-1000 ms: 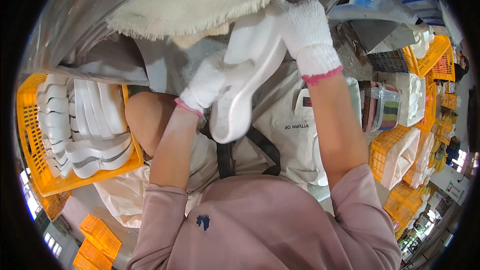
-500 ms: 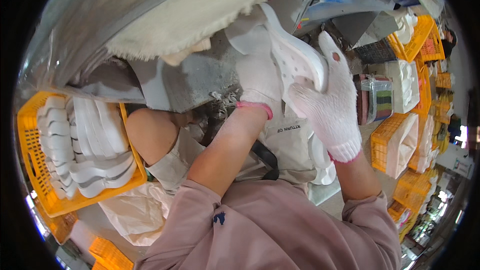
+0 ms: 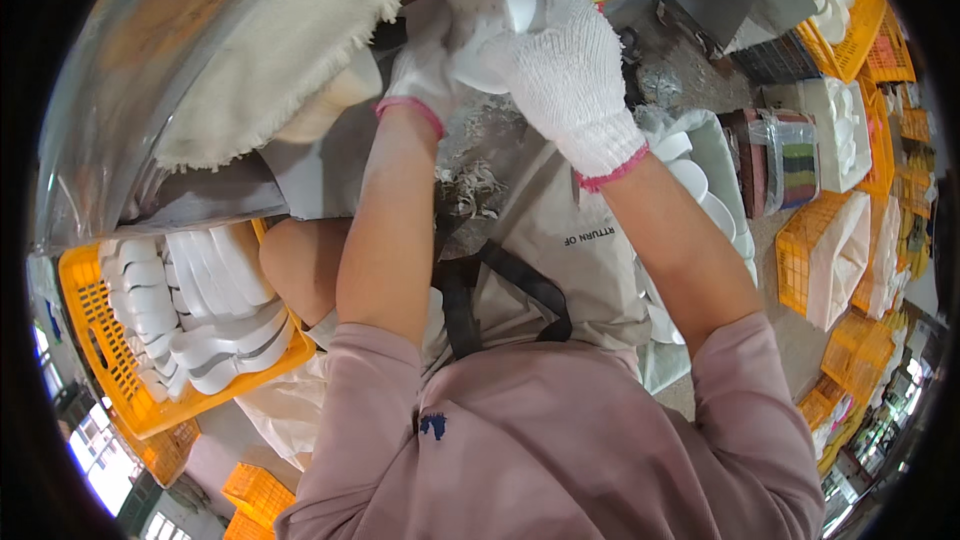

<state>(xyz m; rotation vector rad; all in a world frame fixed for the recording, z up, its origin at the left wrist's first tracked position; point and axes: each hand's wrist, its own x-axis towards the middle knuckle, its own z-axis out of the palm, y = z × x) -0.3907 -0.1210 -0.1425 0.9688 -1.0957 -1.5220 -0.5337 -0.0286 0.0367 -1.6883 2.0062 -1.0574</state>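
Where the left hand (image 3: 420,70) and right hand (image 3: 575,75) come together: a white shoe sole (image 3: 490,15) is held up between them, partly covered by both.
Right hand grip: closed on the sole at its right side; back of the glove turned up; a small hole noted near one fingertip.
Left hand grip: pressed to the sole's left side; fingers mostly hidden, so how far they are closed cannot be told.
Gloves: white knit on both, cuffs edged in pink.
Frayed wheel: a cream fringed disc (image 3: 290,50) is seen left of the hands; the sole appears apart from it.
Debris: white scraps (image 3: 470,190) are gathered below the hands.
Crate at left: a yellow crate (image 3: 90,330) is packed with white soles (image 3: 215,290), set close together.
Lap: covered by beige cloth (image 3: 560,240), crossed by a black strap (image 3: 530,280).
Right side: white pieces (image 3: 690,175) are held in a pale bag (image 3: 715,130); beyond it, a film-wrapped bundle (image 3: 780,160) and a white bin (image 3: 845,130) are noted.
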